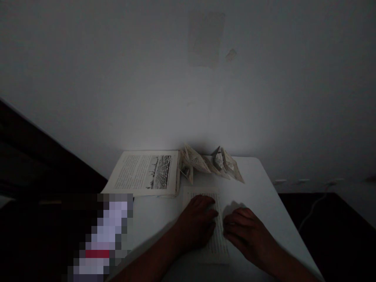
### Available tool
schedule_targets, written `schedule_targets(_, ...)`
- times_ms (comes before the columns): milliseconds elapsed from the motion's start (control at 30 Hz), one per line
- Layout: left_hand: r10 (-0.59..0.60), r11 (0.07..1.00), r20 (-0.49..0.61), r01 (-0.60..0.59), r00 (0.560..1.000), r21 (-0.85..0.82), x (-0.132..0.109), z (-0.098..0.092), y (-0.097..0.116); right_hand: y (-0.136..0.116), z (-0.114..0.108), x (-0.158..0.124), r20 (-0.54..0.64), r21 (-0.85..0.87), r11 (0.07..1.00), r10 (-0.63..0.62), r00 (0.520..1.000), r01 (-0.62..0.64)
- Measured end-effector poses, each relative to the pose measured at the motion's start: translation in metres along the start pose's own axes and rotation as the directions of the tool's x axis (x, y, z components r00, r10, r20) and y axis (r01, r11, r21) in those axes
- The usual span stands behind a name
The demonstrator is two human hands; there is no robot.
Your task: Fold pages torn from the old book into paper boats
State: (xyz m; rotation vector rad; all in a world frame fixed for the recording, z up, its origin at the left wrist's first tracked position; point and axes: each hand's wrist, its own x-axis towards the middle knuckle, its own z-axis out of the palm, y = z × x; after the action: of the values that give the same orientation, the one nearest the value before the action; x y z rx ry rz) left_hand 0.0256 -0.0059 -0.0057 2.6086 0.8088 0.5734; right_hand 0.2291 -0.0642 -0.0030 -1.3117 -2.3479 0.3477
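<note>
A narrow printed sheet of paper [219, 244] lies lengthwise in front of me on the white table. My left hand [198, 221] rests over the sheet, its fingers bent and somewhat apart, covering much of the print. At the sheet's right edge is my right hand [245, 231], with its fingers curled close together. Its fingertips meet or nearly meet the paper edge; whether they pinch it is hidden. Beyond the hands stand folded paper shapes made from printed pages [195, 160], with more pointed folded paper pieces [227, 162] beside them.
An open book [141, 170] with text and a dark picture lies at the table's back left. The white table [261, 188] meets a grey wall [147, 98]. A pixelated patch [102, 235] hides something at lower left. A cable [313, 209] hangs at right.
</note>
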Motion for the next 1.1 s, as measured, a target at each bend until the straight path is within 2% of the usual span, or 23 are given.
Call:
schedule_targets(233,0.002,0.999,0.014,-0.003,1.0,0.037,0.001,-0.003,0.003,-0.011,-0.002,-0.009,0.038,0.032,0.999,0.017,0.999,-0.019)
schedule_targets(467,0.027,0.997,0.069,-0.032,0.997,0.076,0.008,-0.008,0.014,-0.012,-0.003,-0.007,0.052,0.06,0.997,0.048,0.998,-0.051)
schedule_targets(667,0.014,0.996,0.09,-0.022,0.996,0.087,0.007,-0.005,0.011,-0.01,0.001,-0.007,0.03,0.072,0.994,0.08,0.996,-0.082)
schedule_targets(833,0.022,0.997,0.049,-0.026,0.999,0.075,0.005,-0.001,0.008,-0.003,0.001,0.003,0.017,0.04,0.993,0.111,0.994,-0.111)
schedule_targets(1100,0.025,0.998,0.044,-0.028,0.999,0.065,0.005,-0.001,0.007,0.015,0.002,0.029,-0.055,0.051,0.984,0.172,0.984,-0.169)
